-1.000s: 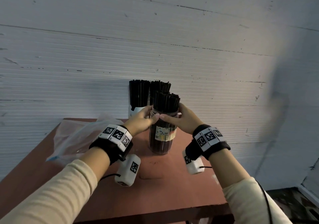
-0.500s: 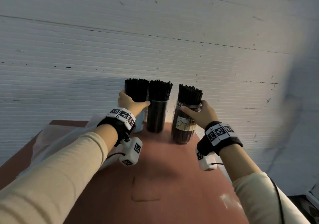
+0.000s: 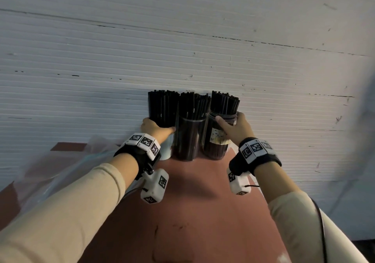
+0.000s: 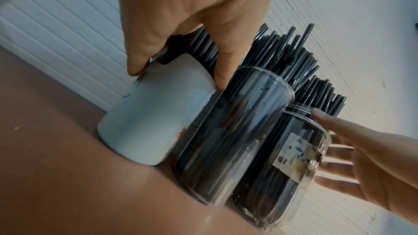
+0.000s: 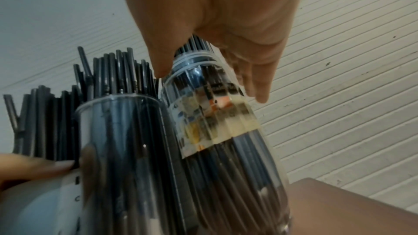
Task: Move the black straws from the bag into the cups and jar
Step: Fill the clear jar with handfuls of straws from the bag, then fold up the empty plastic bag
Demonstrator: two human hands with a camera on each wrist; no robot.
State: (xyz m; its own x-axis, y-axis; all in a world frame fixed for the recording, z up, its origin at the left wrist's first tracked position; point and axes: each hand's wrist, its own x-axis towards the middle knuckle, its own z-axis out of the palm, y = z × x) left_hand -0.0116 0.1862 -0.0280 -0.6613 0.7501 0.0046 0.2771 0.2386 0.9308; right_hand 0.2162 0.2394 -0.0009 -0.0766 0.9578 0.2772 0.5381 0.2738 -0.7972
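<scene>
Thin black straws (image 3: 194, 106) stand upright, ends up, in white cup (image 4: 144, 122), clear cup (image 3: 189, 139), clear labelled jar (image 3: 218, 139). Left hand (image 3: 155, 129) grips white cup; right hand (image 3: 236, 127) grips jar.

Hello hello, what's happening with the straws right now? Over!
Left hand grips white cup. Right hand holds jar. Black straws fill all three containers by the wall. Nothing blocking.

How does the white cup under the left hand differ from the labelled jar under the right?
The white cup is opaque and unlabelled; the jar is clear with a worn label. The cup has a plain rim, the jar a threaded neck. The left hand grips the cup, the right hand the jar. Both hold black straws.
</scene>
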